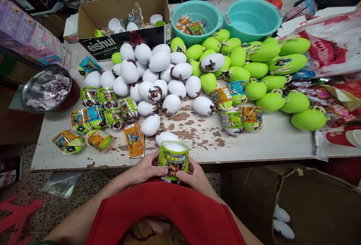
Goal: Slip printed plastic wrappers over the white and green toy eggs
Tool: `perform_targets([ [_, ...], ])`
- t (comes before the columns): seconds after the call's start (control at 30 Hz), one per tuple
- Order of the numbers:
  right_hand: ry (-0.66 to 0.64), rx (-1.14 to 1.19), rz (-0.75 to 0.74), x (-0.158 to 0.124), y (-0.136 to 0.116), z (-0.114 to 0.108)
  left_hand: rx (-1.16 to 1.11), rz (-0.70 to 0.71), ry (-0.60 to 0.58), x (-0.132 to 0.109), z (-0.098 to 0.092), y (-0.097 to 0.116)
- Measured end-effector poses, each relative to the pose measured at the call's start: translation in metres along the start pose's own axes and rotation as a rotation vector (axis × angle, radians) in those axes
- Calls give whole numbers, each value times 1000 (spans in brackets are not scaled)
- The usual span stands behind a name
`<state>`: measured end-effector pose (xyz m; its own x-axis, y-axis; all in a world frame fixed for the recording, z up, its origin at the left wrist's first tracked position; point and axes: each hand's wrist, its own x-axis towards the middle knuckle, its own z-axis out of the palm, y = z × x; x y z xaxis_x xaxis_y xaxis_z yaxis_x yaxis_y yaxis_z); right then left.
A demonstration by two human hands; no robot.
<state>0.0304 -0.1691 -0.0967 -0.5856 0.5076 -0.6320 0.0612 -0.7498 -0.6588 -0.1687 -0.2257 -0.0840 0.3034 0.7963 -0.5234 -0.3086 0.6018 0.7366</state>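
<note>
Both of my hands hold one white toy egg (174, 147) wrapped in a green printed sleeve (174, 158), close to my body at the table's front edge. My left hand (149, 168) grips its left side, thumb across the front. On the right side my right hand (194, 177) is closed round it, thumb also on the front. Just behind lies a bare white egg (167, 138), partly hidden by the sleeve. A flat stack of orange printed sleeves (133, 139) rests left of it. Several sleeved eggs (97, 139) lie farther left.
White eggs (159, 61) and green eggs (256, 70) crowd the worn table (191, 139). Behind them stand a cardboard box (121, 8), a teal basin (208, 12) with small packets and another teal basin (252, 19). A metal bowl (28, 104) of sachets sits left; an open carton (316, 200) stands below right.
</note>
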Motion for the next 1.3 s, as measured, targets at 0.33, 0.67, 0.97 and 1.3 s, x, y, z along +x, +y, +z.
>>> perform_targets([
  [0.33, -49, 38, 2, -1, 1, -3, 14, -2, 6, 6, 1, -4],
  [0.67, -50, 50, 35, -11, -7, -5, 122, 15, 15, 11, 3, -23],
  [0.97, 758, 376, -111, 75, -44, -132, 455, -197, 1252, -14, -128, -73],
  [1.3, 923, 88, -178, 97, -34, -157, 583, -335, 1382, 14, -166, -117],
])
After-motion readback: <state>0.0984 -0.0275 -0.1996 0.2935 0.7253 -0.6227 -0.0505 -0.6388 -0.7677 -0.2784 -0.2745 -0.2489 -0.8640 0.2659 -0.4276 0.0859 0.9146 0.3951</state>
